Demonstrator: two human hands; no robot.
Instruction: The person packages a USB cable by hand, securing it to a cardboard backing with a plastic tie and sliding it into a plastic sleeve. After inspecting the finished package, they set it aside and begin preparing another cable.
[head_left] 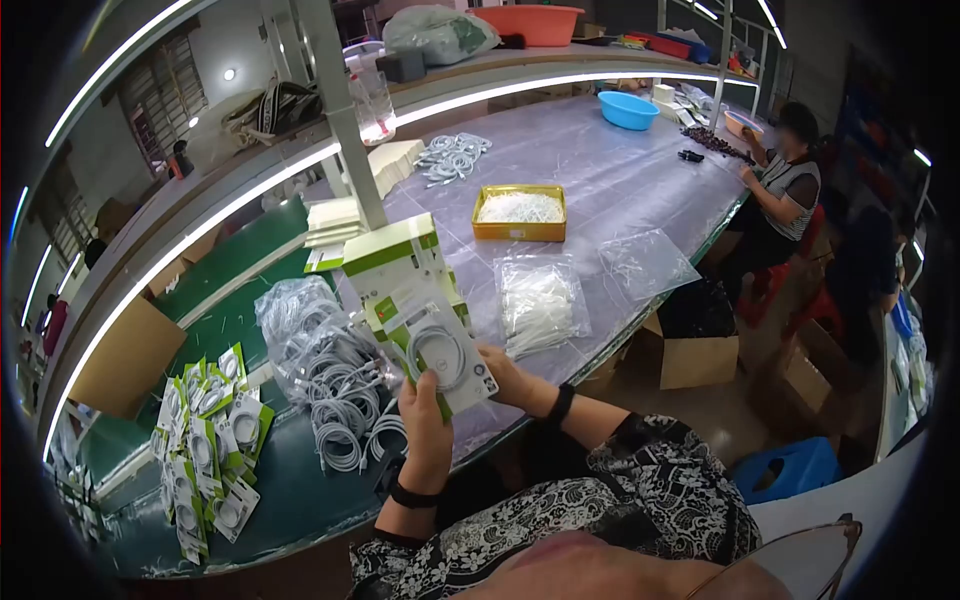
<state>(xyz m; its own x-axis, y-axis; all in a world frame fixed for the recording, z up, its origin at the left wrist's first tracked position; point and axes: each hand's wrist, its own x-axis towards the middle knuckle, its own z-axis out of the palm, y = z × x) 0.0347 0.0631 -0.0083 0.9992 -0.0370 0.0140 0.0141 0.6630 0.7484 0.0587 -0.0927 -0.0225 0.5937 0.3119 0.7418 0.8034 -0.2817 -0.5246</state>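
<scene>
Head view: my left hand [425,415] and right hand [508,375] both grasp one cable pack [440,355], held over the near edge of the table [300,490]. A coil shows through its window.

Judged done: finished packs [205,450] heaped far left.

Judged remaining: a big heap of loose cables [335,385] beside the pack, and empty cartons [398,255] stacked behind.

Lighting: bright, even, white; source, long strip lamps [215,222] under the shelf [560,55] above the desk [620,170], further strips at the left edge and top right. Glare: soft sheen on the desk's plastic cover and clear bags [645,262]. Shadows: faint. Distortion: strong fisheye curve, black vignette at corners. Focus: cable pack [440,355] at centre sharp; bottom foreground blurred.
</scene>
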